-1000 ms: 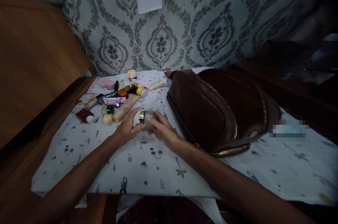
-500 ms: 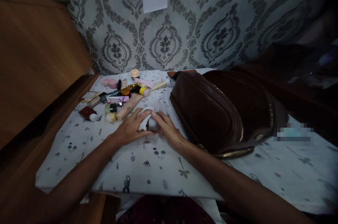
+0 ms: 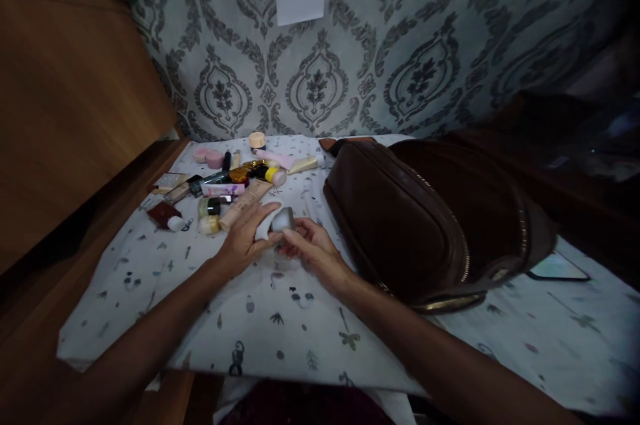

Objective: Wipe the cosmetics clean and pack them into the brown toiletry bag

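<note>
Over the middle of the patterned sheet, my left hand (image 3: 245, 238) is closed around a white cloth or wipe (image 3: 267, 221), which is pressed to a small container with a grey, rounded top (image 3: 283, 219). The container's lower part is hidden by the cloth and fingers. From the right, my right hand (image 3: 317, 248) has curled fingers and a thumb against the same container. Just beyond my left hand lies a beige tube (image 3: 246, 203). Nearby are a small yellow-capped jar (image 3: 210, 224) and a green jar with a dark lid (image 3: 207, 207).
A large brown leather bag (image 3: 400, 218) lies on the right, its zipper edge towards me. Several cosmetics, among them a dark red bottle (image 3: 164, 215) and a pink tube (image 3: 223, 189), lie at back left. A phone (image 3: 563, 267) sits beyond the bag; a wooden cabinet (image 3: 75, 98) borders the left.
My right hand has shifted slightly right and lower on the container, its fingers now curled. More of the grey top shows, and the container is tilted differently in the cloth.
</note>
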`<state>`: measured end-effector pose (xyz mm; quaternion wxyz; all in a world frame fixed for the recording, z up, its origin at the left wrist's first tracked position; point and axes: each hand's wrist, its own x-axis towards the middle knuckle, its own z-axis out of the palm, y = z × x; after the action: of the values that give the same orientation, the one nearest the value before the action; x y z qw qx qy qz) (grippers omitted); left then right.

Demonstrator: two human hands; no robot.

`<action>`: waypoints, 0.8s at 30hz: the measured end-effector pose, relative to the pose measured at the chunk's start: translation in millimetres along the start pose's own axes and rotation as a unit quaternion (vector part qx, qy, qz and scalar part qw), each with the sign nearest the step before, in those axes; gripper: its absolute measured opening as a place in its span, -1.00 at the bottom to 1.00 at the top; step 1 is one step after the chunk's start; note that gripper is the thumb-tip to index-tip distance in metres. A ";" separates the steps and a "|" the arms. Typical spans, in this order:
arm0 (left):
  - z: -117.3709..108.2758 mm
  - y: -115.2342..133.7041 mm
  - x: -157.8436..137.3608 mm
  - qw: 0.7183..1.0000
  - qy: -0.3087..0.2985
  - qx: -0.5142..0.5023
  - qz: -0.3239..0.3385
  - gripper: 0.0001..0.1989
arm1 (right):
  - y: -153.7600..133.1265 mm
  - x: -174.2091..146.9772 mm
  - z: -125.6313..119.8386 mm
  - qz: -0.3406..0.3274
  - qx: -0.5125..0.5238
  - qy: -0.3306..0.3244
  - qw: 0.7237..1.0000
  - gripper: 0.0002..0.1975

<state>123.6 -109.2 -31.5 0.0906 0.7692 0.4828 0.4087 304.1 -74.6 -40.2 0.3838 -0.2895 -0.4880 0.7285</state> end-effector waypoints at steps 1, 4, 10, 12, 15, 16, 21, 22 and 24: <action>0.2 0.6 -0.9 1.000 -0.002 0.014 0.022 -0.54 | 1.1 0.0 0.0 0.007 0.000 0.007 1.000 -0.48; 3.2 2.9 -3.6 0.997 -0.016 0.050 0.056 -0.44 | 3.3 -1.2 0.3 0.014 0.025 0.028 0.999 -0.49; 9.9 7.6 -2.4 0.999 0.006 0.027 -0.045 -0.32 | 0.8 -4.9 1.9 0.000 0.058 0.006 0.998 -0.47; 8.5 8.6 0.5 0.995 0.041 -0.037 -0.081 -0.34 | -0.8 -4.9 1.9 -0.010 0.061 -0.012 0.998 -0.45; 5.9 11.3 3.4 0.979 0.073 -0.145 -0.125 -0.41 | -1.7 -3.0 1.3 -0.029 0.028 -0.019 0.999 -0.54; 5.7 12.3 3.6 0.973 0.072 -0.173 -0.134 -0.43 | -1.2 -2.0 1.1 -0.035 0.014 -0.018 0.999 -0.57; 10.8 15.2 1.5 0.966 0.048 -0.212 -0.137 -0.43 | 6.5 2.2 1.3 -0.047 0.063 -0.012 0.997 -0.50; 12.2 15.4 1.1 0.969 0.043 -0.203 -0.133 -0.44 | 7.9 2.3 1.6 -0.047 0.079 -0.012 0.996 -0.49; 14.8 15.8 0.4 0.976 0.037 -0.173 -0.124 -0.45 | 9.2 1.7 2.4 -0.047 0.094 -0.010 0.994 -0.49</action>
<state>144.9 -113.3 -32.5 0.2547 0.6607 0.4990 0.4996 298.7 -76.4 -48.1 0.4384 -0.2215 -0.4339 0.7553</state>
